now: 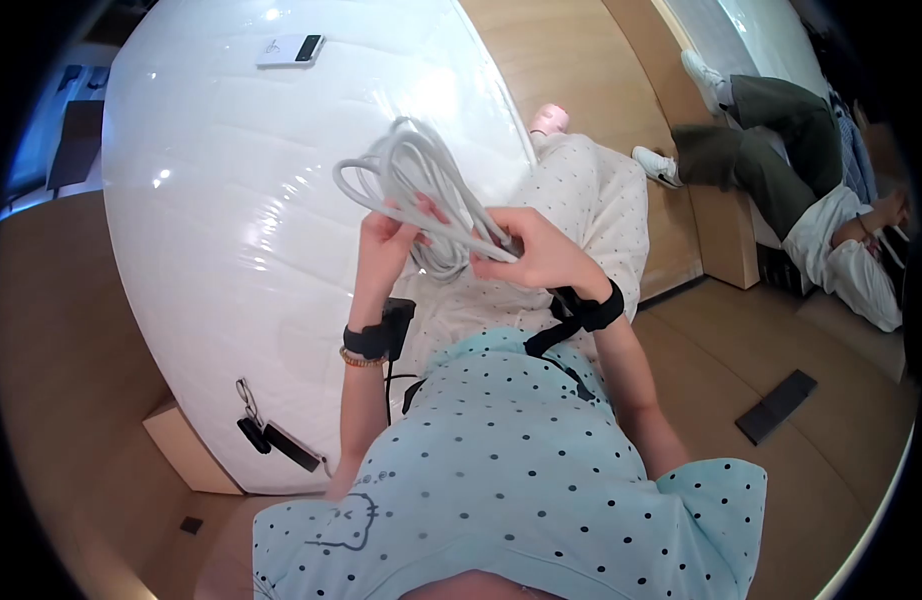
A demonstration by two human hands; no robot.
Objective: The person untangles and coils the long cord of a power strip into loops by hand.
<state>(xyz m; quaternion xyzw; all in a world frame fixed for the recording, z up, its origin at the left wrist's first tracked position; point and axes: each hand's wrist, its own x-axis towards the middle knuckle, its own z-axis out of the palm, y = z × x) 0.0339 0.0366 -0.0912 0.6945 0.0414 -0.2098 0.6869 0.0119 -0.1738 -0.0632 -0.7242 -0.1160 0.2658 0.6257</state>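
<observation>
Pale grey cable (418, 178), coiled in long loops, slants from far left to near right, pinched between fingers of left hand (389, 235) and right hand (541, 250).

Glossy plastic-wrapped white mattress (196, 265) with flat white box (281, 51) and small black objects (292, 447).

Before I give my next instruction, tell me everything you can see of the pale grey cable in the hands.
The pale grey cable is gathered in a loose bundle of long, overlapping loops. It looks smooth, rounded and plastic-coated. The left hand and right hand both grip it, raised in front of the body. Most loops fan up and to the left, while some hang between the hands. The upper loops are slightly blurred. I cannot make out a plug, either end or any tie.
</observation>
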